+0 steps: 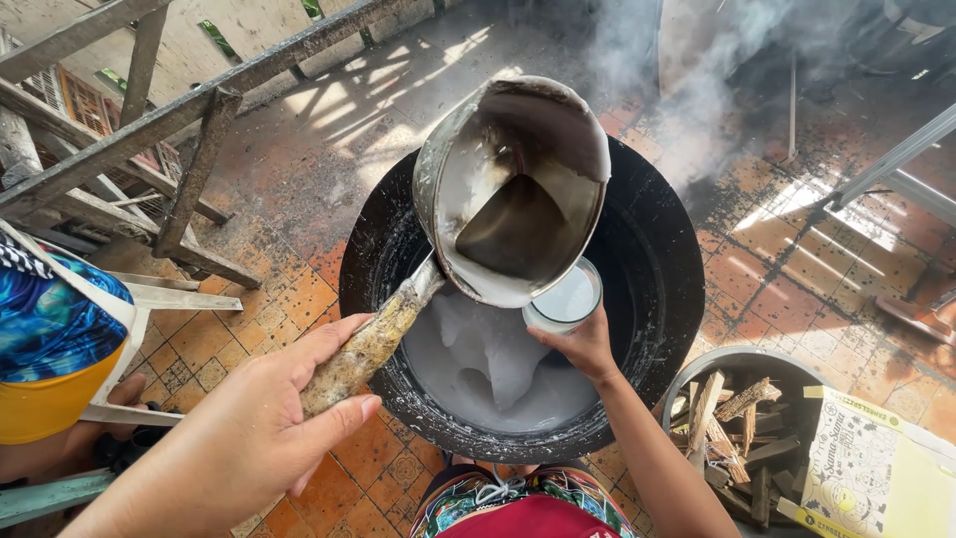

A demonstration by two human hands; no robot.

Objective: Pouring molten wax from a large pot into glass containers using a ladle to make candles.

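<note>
Your metal ladle (513, 189), white-coated inside with a crusted handle, is tilted over the black wok (657, 259), bowl facing you. Your small white cup (565, 297) sits just under its lip, upright, above white liquid (498, 364) pooled in the wok.

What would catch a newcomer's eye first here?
A dented metal ladle, held by its handle in the left hand, tilts over a big black wok of white liquid at centre. The right hand holds a cup under its lip. Smoke drifts above; firewood sits lower right.
</note>
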